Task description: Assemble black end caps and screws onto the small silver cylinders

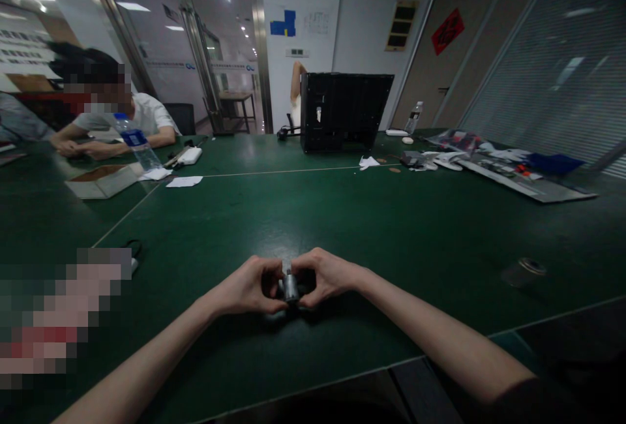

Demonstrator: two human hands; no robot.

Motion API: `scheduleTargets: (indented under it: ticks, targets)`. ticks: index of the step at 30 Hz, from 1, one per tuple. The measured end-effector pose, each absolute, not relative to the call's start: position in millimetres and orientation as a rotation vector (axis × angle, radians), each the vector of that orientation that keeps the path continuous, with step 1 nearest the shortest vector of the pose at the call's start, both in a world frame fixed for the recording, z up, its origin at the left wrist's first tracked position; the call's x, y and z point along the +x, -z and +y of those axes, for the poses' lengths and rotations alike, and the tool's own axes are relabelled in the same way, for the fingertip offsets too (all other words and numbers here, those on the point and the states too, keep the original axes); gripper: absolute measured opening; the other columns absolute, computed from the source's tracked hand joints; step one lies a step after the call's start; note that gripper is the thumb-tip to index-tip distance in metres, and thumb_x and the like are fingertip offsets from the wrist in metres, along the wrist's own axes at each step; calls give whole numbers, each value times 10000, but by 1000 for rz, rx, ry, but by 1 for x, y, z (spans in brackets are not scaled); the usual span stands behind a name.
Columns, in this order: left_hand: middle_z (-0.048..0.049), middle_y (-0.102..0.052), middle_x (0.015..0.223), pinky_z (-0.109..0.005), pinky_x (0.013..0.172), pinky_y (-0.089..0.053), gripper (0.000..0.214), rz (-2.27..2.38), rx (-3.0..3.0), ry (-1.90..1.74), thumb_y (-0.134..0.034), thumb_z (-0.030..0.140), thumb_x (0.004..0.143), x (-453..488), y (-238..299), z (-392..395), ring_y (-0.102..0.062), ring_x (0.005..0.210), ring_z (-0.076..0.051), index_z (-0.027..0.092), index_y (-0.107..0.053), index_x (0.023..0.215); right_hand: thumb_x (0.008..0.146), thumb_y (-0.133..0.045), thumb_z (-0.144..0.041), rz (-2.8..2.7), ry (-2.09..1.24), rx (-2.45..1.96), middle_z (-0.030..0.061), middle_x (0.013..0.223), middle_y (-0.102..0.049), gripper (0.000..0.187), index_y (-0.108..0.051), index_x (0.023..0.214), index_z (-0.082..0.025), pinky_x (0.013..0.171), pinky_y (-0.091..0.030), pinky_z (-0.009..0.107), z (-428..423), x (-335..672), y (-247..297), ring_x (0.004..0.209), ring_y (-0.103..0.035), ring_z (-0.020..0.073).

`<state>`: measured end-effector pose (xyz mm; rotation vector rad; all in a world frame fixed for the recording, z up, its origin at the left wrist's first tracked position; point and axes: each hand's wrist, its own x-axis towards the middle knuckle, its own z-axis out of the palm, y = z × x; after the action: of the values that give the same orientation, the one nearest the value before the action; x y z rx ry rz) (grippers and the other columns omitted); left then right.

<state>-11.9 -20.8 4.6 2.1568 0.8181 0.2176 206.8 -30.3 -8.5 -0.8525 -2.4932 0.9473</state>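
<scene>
A small silvery metal cylinder [290,288], with a narrower dark stub at its far end, is between my two hands just above or on the green table. My left hand [259,286] curves round its left side, thumb and fingers closed in on it. From the right, my right hand [325,277] is curled the same way, its thumb near the cylinder's front end. Fingers partly hide the cylinder's sides, and whether it touches the table I cannot tell. Far to the right stands a larger metal can-like cylinder [525,272].
The green table [235,215] carries a black boxy panel [347,111] at the back, a tray with mixed parts [562,194] at right, and an open box [102,182] and water bottle [134,140] at left. Another person [151,117] sits at the far left. A blurred-out item lies at lower left.
</scene>
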Motion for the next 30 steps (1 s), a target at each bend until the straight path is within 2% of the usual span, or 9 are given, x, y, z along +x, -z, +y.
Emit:
scheduleTargets:
  ticks: [8,13,15,23,30]
  targets:
    - [-14,-623,834,-235,596,-442,327,885,2175,-230,-701,369,724,-13,-12,-13,-583,704,-155,157,-557,927,684,-693,-291,-2546,-593,-946,17,819,-578,252,-558,851,-159,605,-351,211,-27,211,4,692,-480,113]
    - [-48,-657,994,-319,823,-483,258,841,1986,-343,-622,312,806,-15,-2,-5,-627,902,-188,163,-557,1006,744,-670,-300,-2527,-449,-1015,53,872,-594,267,-566,941,-155,643,-378,235,-26,210,8,737,-514,139]
    - [-51,-657,999,-333,855,-476,234,852,1962,-432,-607,287,814,-14,3,-4,-627,923,-191,159,-559,1004,745,-683,-320,-2519,-427,-1024,65,904,-607,299,-565,966,-156,669,-397,252,-24,209,10,783,-541,160]
    - [-44,-649,936,-322,762,-501,271,919,1968,-525,-670,295,758,-10,10,-5,-630,833,-190,165,-536,955,732,-712,-296,-2410,-708,-1039,63,1028,-636,422,-540,1101,-184,770,-472,286,-23,212,11,893,-606,175]
    - [-41,-624,1017,-328,814,-496,325,846,1963,-440,-677,253,749,-10,3,-9,-621,902,-192,184,-517,1023,769,-661,-210,-2381,-879,-989,52,1072,-639,399,-533,1146,-187,815,-489,277,-20,216,10,930,-618,155]
